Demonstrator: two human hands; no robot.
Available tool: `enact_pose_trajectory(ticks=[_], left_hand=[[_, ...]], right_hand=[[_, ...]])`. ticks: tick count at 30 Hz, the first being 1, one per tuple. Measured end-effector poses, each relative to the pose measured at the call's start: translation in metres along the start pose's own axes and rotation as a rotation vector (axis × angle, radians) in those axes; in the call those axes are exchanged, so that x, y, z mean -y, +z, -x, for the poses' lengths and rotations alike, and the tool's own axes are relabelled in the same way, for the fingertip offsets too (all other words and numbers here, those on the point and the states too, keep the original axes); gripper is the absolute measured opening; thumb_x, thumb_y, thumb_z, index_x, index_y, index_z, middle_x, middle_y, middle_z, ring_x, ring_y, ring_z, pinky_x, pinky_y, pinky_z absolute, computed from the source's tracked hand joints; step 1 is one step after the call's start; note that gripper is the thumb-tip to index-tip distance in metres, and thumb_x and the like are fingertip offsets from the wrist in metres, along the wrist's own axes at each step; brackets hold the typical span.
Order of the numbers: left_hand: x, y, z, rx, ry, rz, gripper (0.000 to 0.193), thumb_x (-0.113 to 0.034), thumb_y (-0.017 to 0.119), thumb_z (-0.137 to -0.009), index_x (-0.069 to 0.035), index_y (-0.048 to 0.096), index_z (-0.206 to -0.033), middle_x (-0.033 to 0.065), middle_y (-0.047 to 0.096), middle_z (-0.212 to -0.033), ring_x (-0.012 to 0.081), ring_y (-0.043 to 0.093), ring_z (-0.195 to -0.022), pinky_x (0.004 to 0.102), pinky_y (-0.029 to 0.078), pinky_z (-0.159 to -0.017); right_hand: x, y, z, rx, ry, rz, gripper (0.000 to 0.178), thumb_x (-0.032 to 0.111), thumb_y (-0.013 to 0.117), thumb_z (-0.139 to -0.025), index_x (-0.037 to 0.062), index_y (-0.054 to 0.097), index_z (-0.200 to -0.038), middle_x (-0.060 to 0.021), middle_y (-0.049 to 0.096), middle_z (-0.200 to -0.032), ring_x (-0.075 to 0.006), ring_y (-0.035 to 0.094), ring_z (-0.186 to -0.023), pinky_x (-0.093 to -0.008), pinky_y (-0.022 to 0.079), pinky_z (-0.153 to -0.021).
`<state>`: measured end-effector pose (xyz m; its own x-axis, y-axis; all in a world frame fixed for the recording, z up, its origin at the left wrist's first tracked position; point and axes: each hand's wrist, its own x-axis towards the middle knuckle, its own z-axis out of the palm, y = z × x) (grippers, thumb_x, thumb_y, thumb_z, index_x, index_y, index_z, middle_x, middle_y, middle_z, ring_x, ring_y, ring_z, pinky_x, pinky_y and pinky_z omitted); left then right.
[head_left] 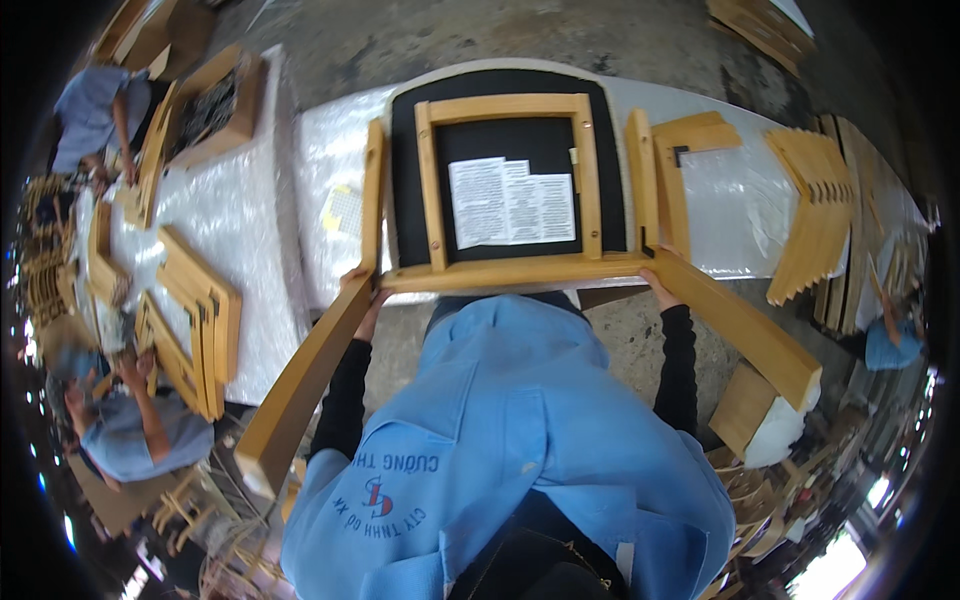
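Observation:
Both my hands grip a pale wooden chair frame (520,271) at its near corners. My left hand (369,316) is closed round the left corner, where a thick leg (305,385) slants toward me. At the right corner my right hand (659,292) is closed too, beside another thick leg (745,328); part of its fingers is hidden by the wood. Just beyond lies a seat pad (404,170), black underside up, with a light rim. A squared wooden frame (505,105) and printed white sheets (510,200) are on its underside.
Plastic film covers the table (250,290). Angled wooden parts (205,310) lie at the left, and a stack of them (812,215) stands at the right. An open carton (215,105) sits far left. Co-workers (140,425) are along the left side; another person (893,342) is far right.

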<state>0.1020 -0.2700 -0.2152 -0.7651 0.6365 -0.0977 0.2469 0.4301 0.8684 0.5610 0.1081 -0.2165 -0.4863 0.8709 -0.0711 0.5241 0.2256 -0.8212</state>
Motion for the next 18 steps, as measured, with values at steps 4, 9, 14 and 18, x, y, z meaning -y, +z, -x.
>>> enact_pose_trajectory(ticks=[4, 9, 14, 18], left_hand=[[-0.008, 0.008, 0.003, 0.023, 0.039, -0.008, 0.069, -0.006, 0.09, -0.067, -0.005, 0.05, -0.123, 0.0069, 0.06, -0.111, 0.019, 0.059, -0.1, 0.0306, 0.05, -0.092], [-0.008, 0.006, 0.005, 0.046, -0.003, 0.079, 0.074, -0.008, 0.091, -0.066, -0.006, 0.045, -0.124, 0.005, 0.053, -0.113, 0.0177, 0.054, -0.102, 0.0309, 0.049, -0.091], [-0.016, 0.001, -0.005, 0.111, 0.005, -0.024, 0.077, -0.016, 0.092, -0.066, -0.007, 0.045, -0.125, 0.0066, 0.053, -0.114, 0.018, 0.054, -0.104, 0.0335, 0.047, -0.093], [-0.023, 0.007, -0.002, 0.08, -0.019, 0.177, 0.074, -0.017, 0.092, -0.067, -0.009, 0.046, -0.124, 0.0046, 0.051, -0.115, 0.017, 0.052, -0.106, 0.0314, 0.046, -0.094]], right_hand=[[0.007, 0.0, 0.002, -0.009, -0.022, 0.023, 0.06, 0.017, 0.083, -0.077, 0.0032, 0.055, -0.127, -0.0098, 0.057, -0.122, -0.0246, 0.053, -0.116, -0.0357, 0.041, -0.102], [0.008, -0.001, -0.001, 0.007, -0.005, 0.039, 0.06, 0.016, 0.083, -0.077, 0.003, 0.054, -0.128, -0.01, 0.057, -0.123, -0.0248, 0.053, -0.117, -0.0361, 0.04, -0.103], [0.002, 0.002, 0.002, -0.02, 0.002, 0.025, 0.058, 0.015, 0.082, -0.078, 0.0026, 0.055, -0.128, -0.0103, 0.057, -0.124, -0.0246, 0.052, -0.118, -0.0359, 0.039, -0.104], [0.006, -0.002, -0.002, 0.02, 0.033, 0.051, 0.058, 0.015, 0.081, -0.078, 0.0024, 0.054, -0.128, -0.0102, 0.056, -0.125, -0.0242, 0.052, -0.119, -0.0358, 0.039, -0.104]])
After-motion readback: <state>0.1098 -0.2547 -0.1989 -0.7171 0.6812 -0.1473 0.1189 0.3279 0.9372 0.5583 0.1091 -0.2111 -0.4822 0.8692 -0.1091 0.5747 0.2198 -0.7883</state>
